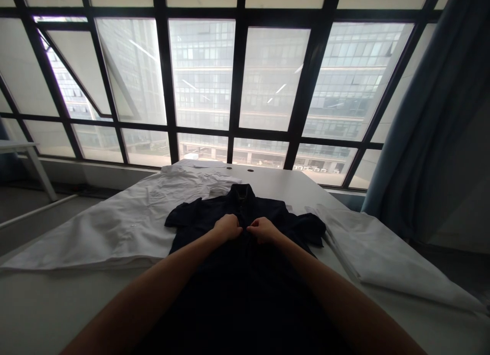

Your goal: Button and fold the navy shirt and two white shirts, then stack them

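Left grip (228,227) and right grip (263,230) clenched on a dark short-sleeved shirt (245,294)

Both grips pinch the shirt's front placket (241,209) side by side, fingertips hidden, so I cannot tell if a button is held. The shirt lies flat on the white desk (57,299) beneath them, with a white garment (126,227) left of the grips and a white cloth (386,258) to their right.

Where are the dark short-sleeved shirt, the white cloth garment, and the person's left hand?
Dark short-sleeved shirt (241,196), head view, collar.
White cloth garment (109,232), head view, flat body.
Left hand (228,226), head view, back of hand.
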`<action>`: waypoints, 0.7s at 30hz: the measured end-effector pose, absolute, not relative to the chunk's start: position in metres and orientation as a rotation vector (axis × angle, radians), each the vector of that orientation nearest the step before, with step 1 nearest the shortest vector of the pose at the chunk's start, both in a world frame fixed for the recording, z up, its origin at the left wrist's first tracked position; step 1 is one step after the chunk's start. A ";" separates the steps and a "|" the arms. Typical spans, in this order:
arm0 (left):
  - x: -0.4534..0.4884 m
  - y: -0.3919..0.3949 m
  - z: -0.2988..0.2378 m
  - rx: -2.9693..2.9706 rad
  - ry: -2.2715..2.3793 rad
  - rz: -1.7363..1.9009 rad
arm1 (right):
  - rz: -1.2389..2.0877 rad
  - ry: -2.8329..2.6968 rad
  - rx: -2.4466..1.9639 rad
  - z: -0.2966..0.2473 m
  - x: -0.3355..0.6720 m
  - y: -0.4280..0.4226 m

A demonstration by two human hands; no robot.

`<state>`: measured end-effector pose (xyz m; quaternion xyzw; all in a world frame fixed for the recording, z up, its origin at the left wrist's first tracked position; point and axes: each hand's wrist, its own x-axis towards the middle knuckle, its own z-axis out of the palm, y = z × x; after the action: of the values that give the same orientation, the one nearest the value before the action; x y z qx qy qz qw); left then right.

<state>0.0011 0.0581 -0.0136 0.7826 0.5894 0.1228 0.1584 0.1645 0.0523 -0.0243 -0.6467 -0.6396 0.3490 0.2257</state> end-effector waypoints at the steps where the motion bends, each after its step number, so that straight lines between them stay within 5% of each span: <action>1: 0.003 0.060 -0.012 2.241 1.698 0.320 | 0.910 -1.801 -1.775 -0.025 0.164 0.055; 10: 0.014 0.078 -0.004 2.118 1.633 0.252 | 0.875 -1.728 -1.641 -0.033 0.164 0.062; 21: 0.003 0.078 -0.041 1.407 1.176 0.744 | 1.007 -1.458 -1.325 -0.052 0.167 0.050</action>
<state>0.0034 0.0785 -0.0407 0.5943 0.4968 0.3141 0.5490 0.1670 0.0504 -0.0518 -0.5354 -0.5891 0.4071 0.4478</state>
